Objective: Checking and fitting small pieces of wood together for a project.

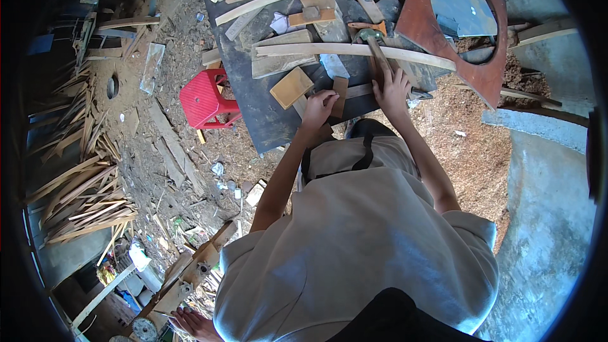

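Note:
My left hand (320,110) is at the near edge of the dark worktable (253,114), its fingers curled together. Its fingertips meet the side of a short brown wood strip (341,96); what they hold, if anything, is hidden. My right hand (392,94) lies palm down with fingers spread, over the near end of a hammer's wooden handle (379,57). The hammer's head points away from me. Across that handle runs a long, curved pale wood strip (354,49). Left of my left hand sits a rectangular wood block (292,87).
Several boards and offcuts cover the table's far side, near a reddish-brown panel (415,16) with an oval opening. A red plastic stool (204,98) stands at the table's left. Sawdust (462,145) covers the floor at right; scrap wood (88,202) is piled far left. Another person's hand or foot (193,324) shows lower left.

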Available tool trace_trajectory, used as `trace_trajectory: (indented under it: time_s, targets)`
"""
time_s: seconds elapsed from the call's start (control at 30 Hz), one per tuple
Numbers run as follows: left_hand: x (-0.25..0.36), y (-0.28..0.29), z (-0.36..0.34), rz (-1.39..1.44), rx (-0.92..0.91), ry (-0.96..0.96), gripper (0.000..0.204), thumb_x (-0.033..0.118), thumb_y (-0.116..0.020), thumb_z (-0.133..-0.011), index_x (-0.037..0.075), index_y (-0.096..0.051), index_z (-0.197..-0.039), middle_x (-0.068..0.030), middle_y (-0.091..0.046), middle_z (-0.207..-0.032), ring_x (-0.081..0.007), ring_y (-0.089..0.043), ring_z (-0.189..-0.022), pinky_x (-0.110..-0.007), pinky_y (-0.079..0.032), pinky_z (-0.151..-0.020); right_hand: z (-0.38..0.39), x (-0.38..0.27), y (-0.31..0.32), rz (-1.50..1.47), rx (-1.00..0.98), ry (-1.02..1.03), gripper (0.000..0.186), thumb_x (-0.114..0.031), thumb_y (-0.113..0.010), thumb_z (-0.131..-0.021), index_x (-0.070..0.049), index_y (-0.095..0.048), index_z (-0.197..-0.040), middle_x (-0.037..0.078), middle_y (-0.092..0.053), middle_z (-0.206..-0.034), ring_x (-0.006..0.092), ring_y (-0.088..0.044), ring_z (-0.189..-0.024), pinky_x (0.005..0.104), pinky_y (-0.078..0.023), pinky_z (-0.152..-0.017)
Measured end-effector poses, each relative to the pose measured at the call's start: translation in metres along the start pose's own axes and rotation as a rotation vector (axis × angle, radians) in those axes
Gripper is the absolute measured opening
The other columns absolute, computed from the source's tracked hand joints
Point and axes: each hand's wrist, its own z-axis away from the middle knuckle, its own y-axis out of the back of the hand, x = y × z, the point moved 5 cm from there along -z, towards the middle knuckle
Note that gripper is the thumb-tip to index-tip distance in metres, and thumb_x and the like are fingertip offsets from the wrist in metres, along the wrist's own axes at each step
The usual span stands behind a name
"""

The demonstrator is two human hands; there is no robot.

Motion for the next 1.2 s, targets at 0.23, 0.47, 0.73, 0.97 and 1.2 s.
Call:
trace_trajectory:
  time_s: [0.23, 0.47, 0.73, 0.97, 1.2]
  targets:
    - [-0.010, 0.000, 0.003, 0.018, -0.008, 0.025, 0.013, 0.008, -0.064, -0.087, -0.004, -0.064, -0.092, -0.0156, -0.068, -0.084, -0.0254, -0.068, -0.074, -0.031, -0.053, -0.066, -0.002, 0.001, 0.022, -0.146, 0.154, -0.016, 0.070, -0.028, -0.068, -0.080, -0.014, -0.037, -0.141, 0.022, -0.038, -0.135, 0.0434, -0.038, -0.120, 0.0571, -0.032, -0.096]
    - [-0.017, -0.007, 0.003, 0.097, -0.067, 0.153, 0.014, 0.008, -0.059, -0.092, -0.004, -0.062, -0.098, -0.0109, -0.069, -0.088, -0.0157, -0.068, -0.085, -0.027, -0.052, -0.076, 0.028, -0.037, -0.036, -0.485, -0.579, 0.093, 0.028, -0.022, -0.066, -0.087, 0.000, -0.059, -0.103, 0.017, -0.065, -0.091, 0.0311, -0.067, -0.076, 0.0422, -0.054, -0.065]
    - [-0.013, -0.002, 0.007, 0.499, 0.084, 0.208, 0.013, 0.008, -0.056, -0.095, -0.005, -0.061, -0.096, -0.0104, -0.069, -0.089, -0.0169, -0.069, -0.084, -0.028, -0.054, -0.072, 0.038, -0.046, -0.072, -1.457, -0.810, -0.321, 0.023, -0.019, -0.059, -0.094, 0.000, -0.056, -0.107, 0.011, -0.066, -0.092, 0.0195, -0.068, -0.080, 0.0298, -0.058, -0.071]
    - [0.112, 0.052, -0.008, 0.639, 0.184, 0.106, 0.009, 0.004, -0.060, -0.092, -0.003, -0.062, -0.097, -0.0073, -0.066, -0.092, -0.0134, -0.063, -0.087, -0.026, -0.051, -0.082, 0.014, -0.080, 0.086, -1.399, -0.692, -0.091, 0.010, -0.002, -0.053, -0.092, 0.001, -0.053, -0.101, 0.007, -0.066, -0.087, 0.0101, -0.066, -0.075, 0.0224, -0.051, -0.057]
    - [0.204, 0.076, -0.014, 0.371, 0.124, -0.183, 0.011, -0.001, -0.067, -0.084, -0.003, -0.066, -0.095, -0.0090, -0.063, -0.094, -0.0136, -0.059, -0.085, -0.026, -0.047, -0.078, 0.016, -0.100, 0.177, -1.403, -0.598, -0.032, 0.021, 0.005, -0.056, -0.087, 0.006, -0.054, -0.108, 0.003, -0.063, -0.080, 0.0021, -0.057, -0.066, 0.0202, -0.048, -0.057]
